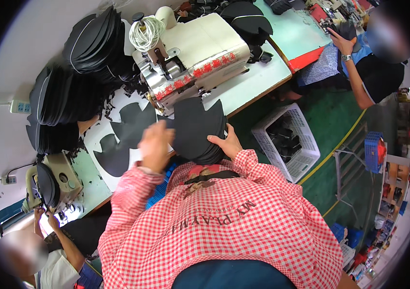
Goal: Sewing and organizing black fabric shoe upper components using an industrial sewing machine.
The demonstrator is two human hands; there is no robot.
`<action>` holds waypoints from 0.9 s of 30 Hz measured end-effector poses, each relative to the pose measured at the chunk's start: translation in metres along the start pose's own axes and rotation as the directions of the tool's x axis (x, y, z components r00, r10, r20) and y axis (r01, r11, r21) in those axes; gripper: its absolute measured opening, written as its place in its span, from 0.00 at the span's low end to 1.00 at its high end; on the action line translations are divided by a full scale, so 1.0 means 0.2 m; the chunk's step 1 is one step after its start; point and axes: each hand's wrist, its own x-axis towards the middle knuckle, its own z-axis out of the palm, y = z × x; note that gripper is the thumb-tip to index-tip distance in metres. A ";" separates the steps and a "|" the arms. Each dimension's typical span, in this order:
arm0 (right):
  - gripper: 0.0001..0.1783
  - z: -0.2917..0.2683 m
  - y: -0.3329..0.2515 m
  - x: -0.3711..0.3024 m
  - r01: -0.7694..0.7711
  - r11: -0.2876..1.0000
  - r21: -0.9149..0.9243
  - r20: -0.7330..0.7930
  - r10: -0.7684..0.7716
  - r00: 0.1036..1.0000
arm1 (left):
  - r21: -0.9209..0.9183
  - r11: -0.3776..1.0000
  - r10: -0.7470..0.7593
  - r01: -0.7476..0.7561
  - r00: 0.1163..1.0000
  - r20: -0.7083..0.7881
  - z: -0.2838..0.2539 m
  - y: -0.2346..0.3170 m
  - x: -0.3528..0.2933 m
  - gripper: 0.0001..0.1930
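A stack of flat black cut-out pieces [196,126] with notched edges rests at my lap, by the table's front edge. My right hand [227,143] grips its right side, thumb on the top piece and fingers round the edge. My left hand [156,145], smeared by motion, hovers at the stack's left side; its fingers cannot be made out clearly. Beside it, two loose black pieces of similar shape, an upper one [134,124] and a lower one [112,156], lie on the white tabletop [98,169]. Just beyond the stack stands a cream sewing machine [197,53].
Tied bundles of black pieces [96,41] are piled at the back left. A white crate [306,159] with dark pieces stands on the floor at right. Co-workers sit at lower left, by another machine [65,178], and at upper right. Black scraps litter the table.
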 end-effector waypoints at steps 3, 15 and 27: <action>0.65 0.04 -0.18 -0.10 0.052 0.929 -0.366 -0.027 -0.066 0.997 | 0.107 0.989 0.103 -0.106 0.994 0.039 0.20 0.32 0.03 0.19; 0.72 -0.03 -0.18 -0.08 0.033 0.961 -0.275 0.107 -0.004 0.994 | -0.615 0.757 -0.139 0.219 0.974 0.177 0.35 0.07 0.17 0.18; 0.69 -0.02 -0.12 -0.02 0.049 0.977 -0.206 0.132 -0.022 0.991 | -0.611 0.787 -0.055 0.090 0.996 0.076 0.35 0.13 0.12 0.14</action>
